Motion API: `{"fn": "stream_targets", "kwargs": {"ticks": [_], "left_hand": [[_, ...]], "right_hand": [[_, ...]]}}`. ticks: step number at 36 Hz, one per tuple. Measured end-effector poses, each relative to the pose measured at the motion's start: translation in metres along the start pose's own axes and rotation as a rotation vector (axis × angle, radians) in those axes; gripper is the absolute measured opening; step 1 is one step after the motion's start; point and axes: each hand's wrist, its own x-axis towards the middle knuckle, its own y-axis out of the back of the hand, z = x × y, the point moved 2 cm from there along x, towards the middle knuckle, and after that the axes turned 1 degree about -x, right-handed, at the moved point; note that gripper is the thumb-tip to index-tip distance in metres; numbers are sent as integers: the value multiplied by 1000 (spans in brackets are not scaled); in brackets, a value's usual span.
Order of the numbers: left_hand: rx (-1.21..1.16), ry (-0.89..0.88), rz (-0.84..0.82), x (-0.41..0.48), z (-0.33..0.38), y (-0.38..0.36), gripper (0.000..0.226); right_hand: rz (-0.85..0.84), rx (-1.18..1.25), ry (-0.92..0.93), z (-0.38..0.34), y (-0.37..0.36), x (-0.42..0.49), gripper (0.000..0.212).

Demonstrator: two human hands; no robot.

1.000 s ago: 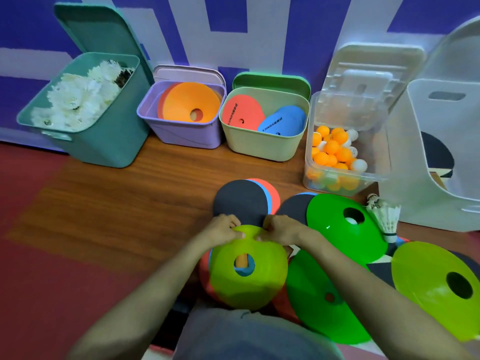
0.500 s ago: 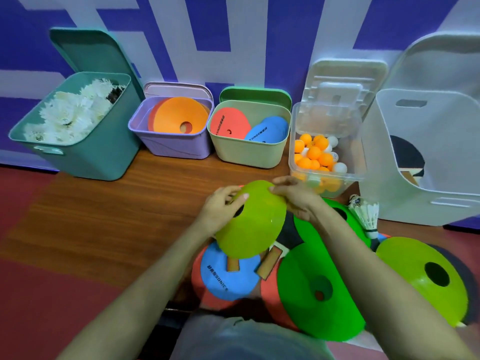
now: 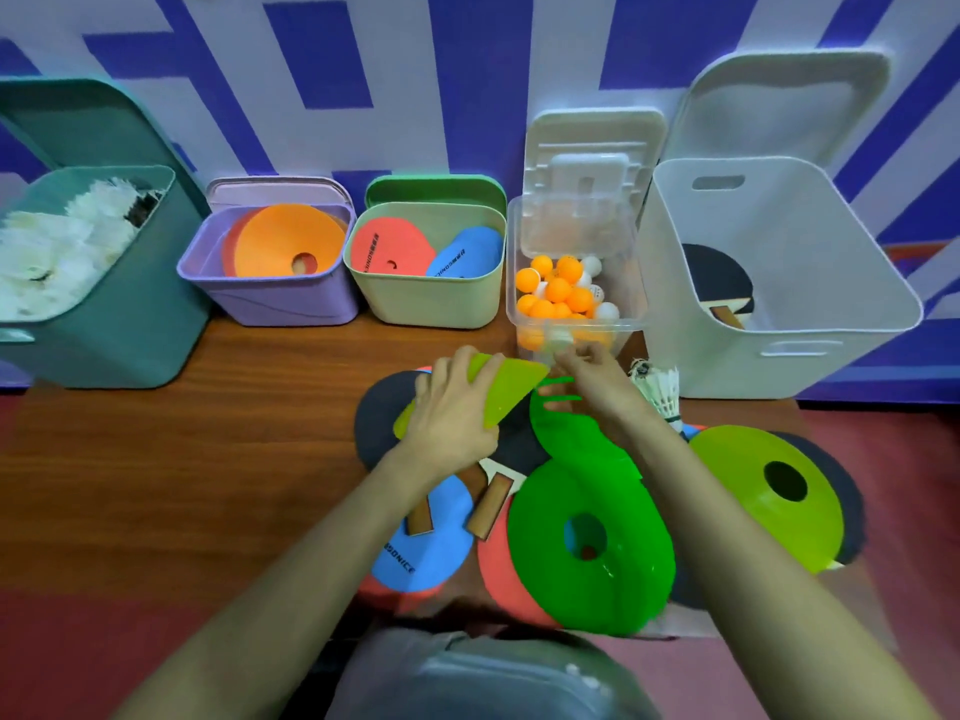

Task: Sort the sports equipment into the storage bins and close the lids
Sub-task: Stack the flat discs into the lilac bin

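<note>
My left hand (image 3: 451, 407) grips a lime-yellow disc cone (image 3: 511, 389) and holds it tilted on edge above a pile of paddles. My right hand (image 3: 592, 379) is just right of it, fingers spread over the rim of a dark green cone (image 3: 571, 449), with one fingertip close to the lime cone's corner. The fingers look fairly straight. A second dark green cone (image 3: 587, 563) and another lime cone (image 3: 748, 506) lie on the pile. Open bins line the wall: the purple bin (image 3: 270, 304) holds orange cones, and the pale green bin (image 3: 431, 309) holds red and blue paddles.
A teal bin (image 3: 114, 335) of white shuttlecocks stands far left. A clear box (image 3: 576, 330) of orange and white balls and a big white bin (image 3: 779, 350) with a black paddle stand at right. One shuttlecock (image 3: 665, 392) lies by the white bin. All lids lean against the wall.
The lime-yellow cone has risen off the pile and turned on edge. My right hand has let go of it and now spreads over the dark green cone.
</note>
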Motion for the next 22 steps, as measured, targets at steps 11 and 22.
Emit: {"fn": "stream_targets", "kwargs": {"ticks": [11,22], "left_hand": [[49,-48,-90,-21,11,-39,82],[12,-61,-52,-32,7,-50,80]], "right_hand": [[-442,-1226,167,66,33,-30,79],[-260,-1233,11,82,41,-25,91]]}}
